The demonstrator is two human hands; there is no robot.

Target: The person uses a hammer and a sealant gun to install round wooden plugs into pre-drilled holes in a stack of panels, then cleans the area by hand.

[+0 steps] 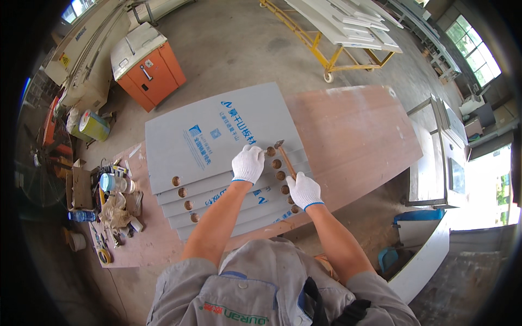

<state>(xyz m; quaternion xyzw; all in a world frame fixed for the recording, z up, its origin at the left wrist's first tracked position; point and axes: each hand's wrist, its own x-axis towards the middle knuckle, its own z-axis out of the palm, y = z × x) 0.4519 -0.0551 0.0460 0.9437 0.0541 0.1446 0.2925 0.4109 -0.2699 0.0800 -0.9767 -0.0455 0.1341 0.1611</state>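
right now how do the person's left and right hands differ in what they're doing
The left hand lies on the top grey panel beside a round hole, holding no tool; the right hand grips the wooden handle of a hammer. The left hand sits farther up the stack of panels, the right hand nearer the person, over the lower row of holes. Both wear white gloves with blue cuffs.
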